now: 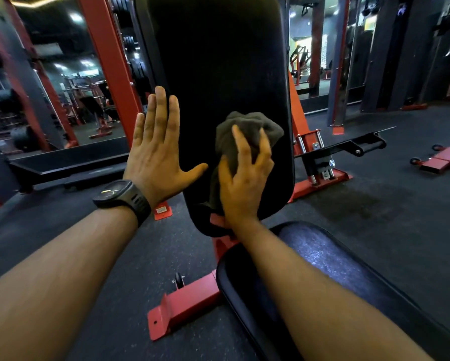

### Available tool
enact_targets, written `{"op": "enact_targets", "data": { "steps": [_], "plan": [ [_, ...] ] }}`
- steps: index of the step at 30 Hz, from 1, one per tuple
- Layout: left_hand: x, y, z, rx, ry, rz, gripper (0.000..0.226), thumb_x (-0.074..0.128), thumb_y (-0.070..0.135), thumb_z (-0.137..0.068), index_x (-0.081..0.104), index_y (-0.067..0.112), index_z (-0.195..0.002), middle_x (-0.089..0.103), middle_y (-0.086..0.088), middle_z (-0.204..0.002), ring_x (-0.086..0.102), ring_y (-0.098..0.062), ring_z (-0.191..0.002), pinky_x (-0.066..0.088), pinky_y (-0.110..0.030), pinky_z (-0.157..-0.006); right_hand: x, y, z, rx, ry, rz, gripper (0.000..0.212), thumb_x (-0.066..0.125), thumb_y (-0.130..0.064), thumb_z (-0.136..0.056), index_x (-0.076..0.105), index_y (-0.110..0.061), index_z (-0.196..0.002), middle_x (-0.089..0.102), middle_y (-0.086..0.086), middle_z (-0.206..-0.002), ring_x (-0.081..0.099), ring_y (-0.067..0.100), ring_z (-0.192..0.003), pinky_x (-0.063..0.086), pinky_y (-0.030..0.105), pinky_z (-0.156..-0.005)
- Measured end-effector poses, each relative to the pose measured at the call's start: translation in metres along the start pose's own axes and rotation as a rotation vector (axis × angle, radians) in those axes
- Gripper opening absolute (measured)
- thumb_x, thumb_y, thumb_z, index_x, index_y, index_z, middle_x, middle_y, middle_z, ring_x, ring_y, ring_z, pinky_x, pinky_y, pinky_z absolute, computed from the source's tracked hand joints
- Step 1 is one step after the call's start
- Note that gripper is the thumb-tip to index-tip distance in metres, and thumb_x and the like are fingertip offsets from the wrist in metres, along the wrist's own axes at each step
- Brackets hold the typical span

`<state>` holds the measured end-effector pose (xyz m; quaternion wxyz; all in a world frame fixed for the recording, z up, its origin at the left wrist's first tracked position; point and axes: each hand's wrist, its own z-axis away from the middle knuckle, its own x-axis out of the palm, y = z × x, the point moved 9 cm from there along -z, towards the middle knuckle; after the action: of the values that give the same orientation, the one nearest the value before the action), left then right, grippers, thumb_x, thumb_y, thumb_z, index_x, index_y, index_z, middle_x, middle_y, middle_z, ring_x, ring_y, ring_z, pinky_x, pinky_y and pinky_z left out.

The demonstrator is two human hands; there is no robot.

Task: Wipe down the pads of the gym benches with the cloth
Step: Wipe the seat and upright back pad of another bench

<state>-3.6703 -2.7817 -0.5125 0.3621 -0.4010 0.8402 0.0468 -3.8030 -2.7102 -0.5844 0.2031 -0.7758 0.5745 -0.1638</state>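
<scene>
Crumpled grey cloth [247, 126] lies against upright black pad [218, 61].

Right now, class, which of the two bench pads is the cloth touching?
The upright back pad: the right hand presses the grey cloth against it. The flat seat pad below has no cloth.

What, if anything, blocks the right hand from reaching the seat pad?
Probably nothing, so yes. The right hand holds the cloth on the upright back pad. The seat pad lies just under that forearm, with nothing visible on it. The left hand lies flat at the back pad's edge, aside.
</scene>
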Motion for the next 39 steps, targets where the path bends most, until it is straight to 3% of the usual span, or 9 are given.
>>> {"op": "enact_targets", "data": {
  "steps": [3,7,14,20,25,29,31,35,39],
  "plan": [
    [-0.001,-0.002,0.002,-0.002,-0.006,-0.015,0.124,0.058,0.072,-0.076,-0.01,0.007,-0.157,-0.016,-0.017,-0.164,-0.014,-0.031,-0.153,-0.003,-0.05,-0.123,-0.016,0.045,0.024,0.346,0.18,0.007,0.059,0.067,-0.01,-0.086,0.054,-0.023,-0.142,0.039,0.023,-0.151,0.042,0.041,-0.132,0.024,0.025,-0.109],
    [-0.001,0.001,0.002,-0.006,-0.009,-0.008,0.123,0.052,0.074,-0.075,-0.011,0.007,-0.157,-0.017,-0.016,-0.164,-0.015,-0.03,-0.152,-0.003,-0.05,-0.124,-0.016,0.064,0.1,0.881,0.292,-0.012,0.065,0.065,-0.008,-0.083,0.051,-0.025,-0.145,0.037,0.021,-0.151,0.046,0.045,-0.12,0.032,0.043,-0.103],
    [0.003,0.003,0.001,-0.029,-0.008,0.0,0.125,0.049,0.077,-0.073,-0.009,0.004,-0.156,-0.015,-0.019,-0.164,-0.014,-0.032,-0.152,-0.005,-0.048,-0.123,0.002,-0.01,0.039,0.173,0.051,0.019,0.053,0.056,-0.031,-0.09,0.051,-0.031,-0.143,0.032,0.017,-0.157,0.039,0.036,-0.131,0.03,0.031,-0.108],
    [0.0,0.001,0.002,-0.013,-0.002,-0.01,0.123,0.05,0.075,-0.074,-0.008,0.004,-0.156,-0.014,-0.02,-0.164,-0.012,-0.033,-0.152,-0.003,-0.051,-0.124,-0.013,0.047,0.068,0.713,0.298,0.006,0.061,0.063,-0.014,-0.084,0.053,-0.027,-0.143,0.041,0.019,-0.15,0.05,0.042,-0.119,0.033,0.04,-0.1],
    [0.001,0.0,0.004,-0.016,0.004,0.034,0.117,0.046,0.077,-0.081,-0.008,0.007,-0.157,-0.015,-0.017,-0.165,-0.012,-0.029,-0.153,-0.001,-0.05,-0.124,0.015,-0.024,0.078,0.297,-0.018,-0.018,0.061,0.059,-0.026,-0.089,0.043,-0.041,-0.145,0.025,0.011,-0.159,0.04,0.035,-0.127,0.041,0.042,-0.106],
    [0.001,-0.003,0.005,-0.002,0.018,0.007,0.107,0.045,0.071,-0.086,-0.007,0.009,-0.157,-0.012,-0.016,-0.165,-0.011,-0.028,-0.153,0.001,-0.051,-0.124,0.007,-0.029,0.011,0.052,0.004,0.03,0.059,0.065,-0.026,-0.091,0.047,-0.033,-0.146,0.027,0.014,-0.158,0.039,0.037,-0.132,0.037,0.038,-0.108],
    [0.002,-0.004,0.006,-0.003,0.008,-0.006,0.111,0.049,0.07,-0.083,-0.007,0.008,-0.157,-0.013,-0.016,-0.165,-0.01,-0.029,-0.153,0.0,-0.05,-0.124,0.0,-0.002,0.009,0.126,0.036,0.059,0.058,0.062,-0.023,-0.088,0.051,-0.029,-0.145,0.032,0.017,-0.157,0.041,0.039,-0.132,0.034,0.034,-0.108],
    [0.006,0.001,0.013,0.008,0.007,-0.017,0.115,0.052,0.069,-0.08,-0.008,0.007,-0.157,-0.014,-0.017,-0.165,-0.012,-0.029,-0.153,-0.003,-0.048,-0.124,-0.02,0.063,0.087,0.786,0.27,-0.008,0.065,0.062,-0.012,-0.085,0.05,-0.027,-0.147,0.037,0.021,-0.152,0.046,0.046,-0.125,0.034,0.047,-0.106],
    [0.015,0.006,0.019,-0.037,0.019,0.012,0.119,0.054,0.071,-0.078,-0.008,0.006,-0.157,-0.012,-0.018,-0.165,-0.016,-0.026,-0.151,-0.002,-0.049,-0.124,0.005,-0.006,0.092,0.59,0.122,-0.054,0.07,0.069,-0.014,-0.08,0.049,-0.033,-0.145,0.032,0.018,-0.155,0.042,0.038,-0.122,0.036,0.044,-0.106]
  ]
}}
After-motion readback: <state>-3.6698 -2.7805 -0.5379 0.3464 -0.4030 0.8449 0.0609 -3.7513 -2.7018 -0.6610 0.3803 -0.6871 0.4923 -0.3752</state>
